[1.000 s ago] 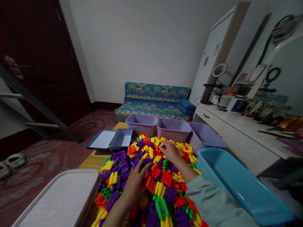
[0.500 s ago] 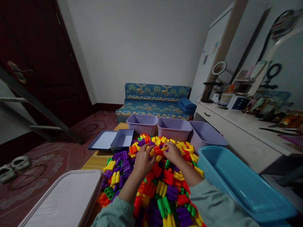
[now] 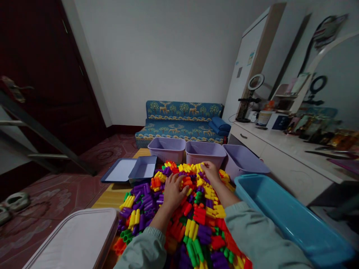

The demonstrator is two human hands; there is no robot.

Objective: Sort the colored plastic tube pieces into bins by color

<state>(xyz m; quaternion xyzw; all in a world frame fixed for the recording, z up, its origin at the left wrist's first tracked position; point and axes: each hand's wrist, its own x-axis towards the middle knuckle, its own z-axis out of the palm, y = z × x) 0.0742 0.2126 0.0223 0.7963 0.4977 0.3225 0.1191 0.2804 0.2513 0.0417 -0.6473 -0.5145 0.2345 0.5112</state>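
A wide heap of plastic building blocks (image 3: pixel 199 215) in red, yellow, green, purple and orange covers the wooden table (image 3: pixel 108 198). My left hand (image 3: pixel 174 191) rests over the middle of the heap, its fingers spread among purple, red and orange blocks, with nothing visible in its grasp. Farther back and to the right, my right hand (image 3: pixel 211 173) has its fingers bent together at a yellow block near the far edge of the heap. The fingertips partly hide that block.
Three lilac bins (image 3: pixel 167 154) stand in a row behind the heap. A long blue tub (image 3: pixel 288 213) lies to the right. On the left are a shallow grey-blue tray (image 3: pixel 143 167), its flat lid (image 3: pixel 119 170) and a large pale lid (image 3: pixel 75 237). A patterned sofa (image 3: pixel 179 125) is beyond.
My right hand has moved away from my left, back and to the right, to the yellow blocks. My left hand has shifted slightly nearer. The view has tilted a little.
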